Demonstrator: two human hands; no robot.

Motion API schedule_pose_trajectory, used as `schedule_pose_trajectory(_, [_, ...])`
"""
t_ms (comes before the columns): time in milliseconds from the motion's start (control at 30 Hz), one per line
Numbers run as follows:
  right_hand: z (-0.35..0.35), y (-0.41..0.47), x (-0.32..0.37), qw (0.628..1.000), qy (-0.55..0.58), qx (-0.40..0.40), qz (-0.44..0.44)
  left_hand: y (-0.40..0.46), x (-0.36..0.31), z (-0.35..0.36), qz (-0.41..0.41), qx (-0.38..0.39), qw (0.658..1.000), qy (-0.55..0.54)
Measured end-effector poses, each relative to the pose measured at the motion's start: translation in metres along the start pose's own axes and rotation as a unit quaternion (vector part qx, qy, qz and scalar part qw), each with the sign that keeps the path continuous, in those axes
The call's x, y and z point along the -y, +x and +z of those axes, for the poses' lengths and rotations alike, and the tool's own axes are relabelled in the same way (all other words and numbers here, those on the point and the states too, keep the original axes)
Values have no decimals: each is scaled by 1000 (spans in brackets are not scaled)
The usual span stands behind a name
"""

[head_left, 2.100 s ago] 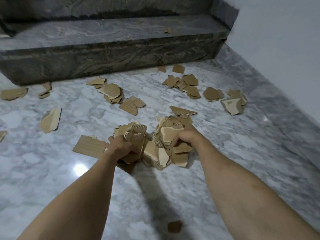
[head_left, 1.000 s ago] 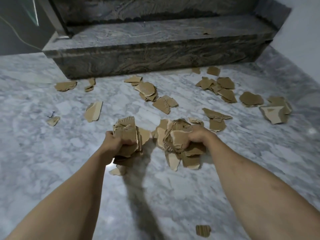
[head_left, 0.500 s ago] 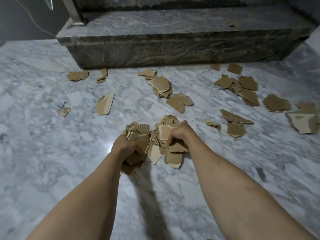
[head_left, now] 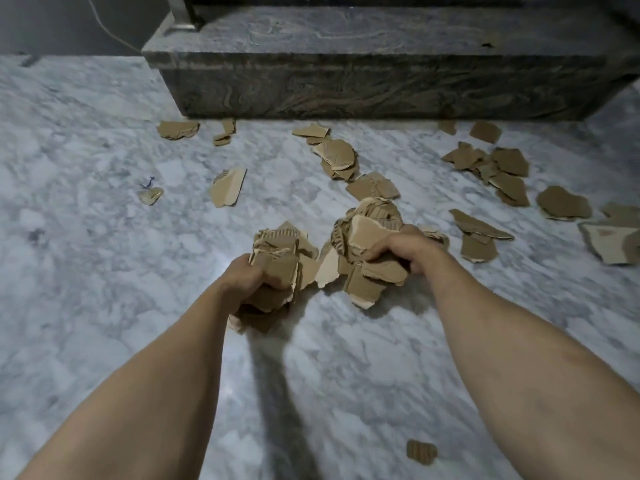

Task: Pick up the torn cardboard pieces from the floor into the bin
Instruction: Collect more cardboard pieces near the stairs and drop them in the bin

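Note:
My left hand (head_left: 247, 277) grips a thick bunch of torn brown cardboard pieces (head_left: 277, 251), held above the white marble floor. My right hand (head_left: 403, 249) grips a second, bigger bunch of cardboard pieces (head_left: 367, 237) just to the right of it. Several loose cardboard pieces lie on the floor: a group at the far middle (head_left: 337, 157), a pile at the right (head_left: 498, 171), one piece at the left (head_left: 227, 188), and a small piece near me (head_left: 420, 452). No bin is in view.
A dark stone step (head_left: 363, 77) runs across the far side, with cardboard scraps along its foot (head_left: 178, 129). A thin cable (head_left: 104, 26) hangs at the far left. A small scrap with a blue thread (head_left: 150, 194) lies at the left.
The view has swung left, so the step's left end and the dark wall now show. Both hands have kept their bunches and stay close together above the floor.

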State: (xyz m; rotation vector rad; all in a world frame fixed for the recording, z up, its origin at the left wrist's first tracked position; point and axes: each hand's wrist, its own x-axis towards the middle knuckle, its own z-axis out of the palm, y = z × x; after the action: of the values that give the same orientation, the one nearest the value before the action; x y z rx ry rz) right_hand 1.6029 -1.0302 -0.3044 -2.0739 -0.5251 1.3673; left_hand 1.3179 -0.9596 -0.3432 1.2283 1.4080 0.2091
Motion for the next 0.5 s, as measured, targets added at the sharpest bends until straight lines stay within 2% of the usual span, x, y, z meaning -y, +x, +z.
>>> schedule_pose_trajectory(133, [-24,-50,-30,999,-23,20,41,-27,3,33,7,67,995,71])
schedule_pose_trajectory(200, [-33,-80,-54,997,-55,4,56,-41,0,57,0,114,986,122])
schedule_pose_trajectory(367, [-49,-149,-133,989,-83,0,121,-54,-20,110,43,236,927,290])
schedule_pose_trajectory(500, [-34,-194,-191,986,-85,13,144,-61,-62,128,61,272,889,362])
